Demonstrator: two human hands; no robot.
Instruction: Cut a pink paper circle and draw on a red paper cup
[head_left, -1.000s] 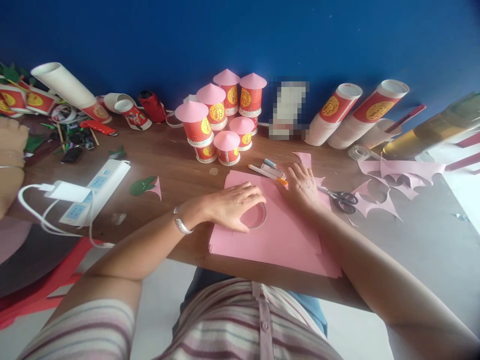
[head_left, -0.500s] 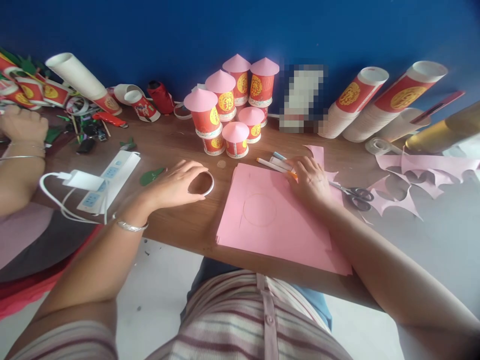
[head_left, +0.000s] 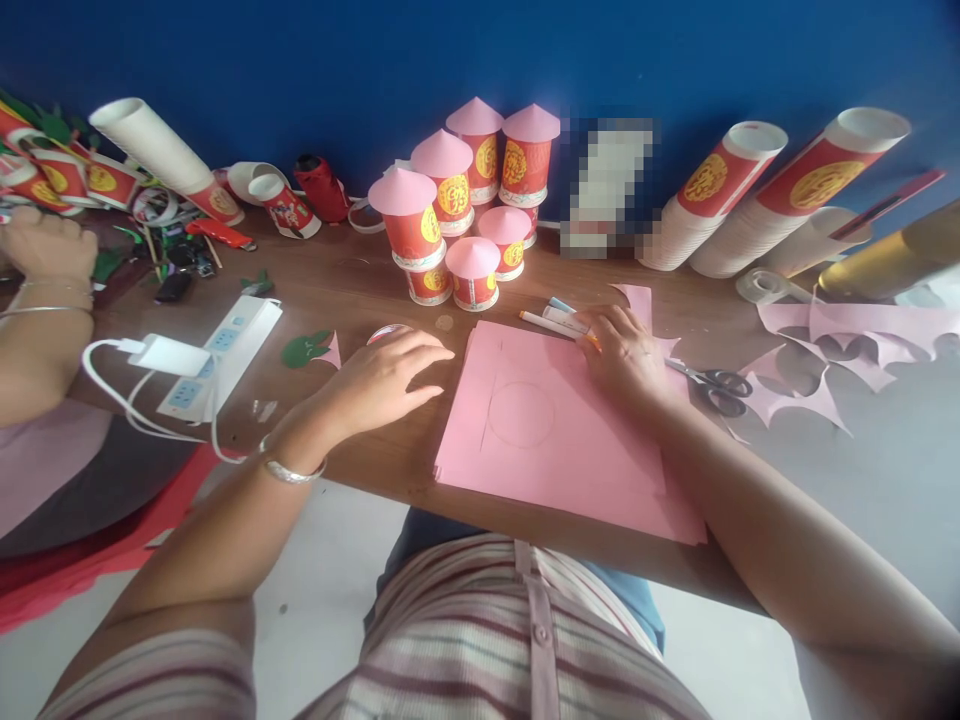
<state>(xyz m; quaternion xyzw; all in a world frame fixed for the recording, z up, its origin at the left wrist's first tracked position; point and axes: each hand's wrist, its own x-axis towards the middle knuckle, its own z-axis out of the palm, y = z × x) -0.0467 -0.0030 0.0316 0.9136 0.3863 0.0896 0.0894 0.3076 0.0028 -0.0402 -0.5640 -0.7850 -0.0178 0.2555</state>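
A stack of pink paper (head_left: 570,440) lies at the table's front edge, with a circle drawn on its top sheet. My left hand (head_left: 394,375) is over the table left of the stack, fingers apart, holding nothing. Just behind it a round rim (head_left: 386,333) shows, mostly hidden by the hand. My right hand (head_left: 621,345) rests on the back right part of the paper, its fingers at the markers (head_left: 559,322); the fingertips are partly hidden, and I cannot tell whether they grip one. Scissors (head_left: 716,388) lie right of that hand.
Red cups with pink cone tops (head_left: 475,260) stand at the back. Cup stacks (head_left: 720,195) lean at the right near pink scraps (head_left: 802,395). A power strip (head_left: 221,360) with a white cable lies left. Another person's hand (head_left: 49,245) is at the far left.
My left hand has let go of the round ring and moved right, toward the paper, leaving the ring behind it. A small pink scrap now shows beside the green leaf piece. My right hand has barely moved.
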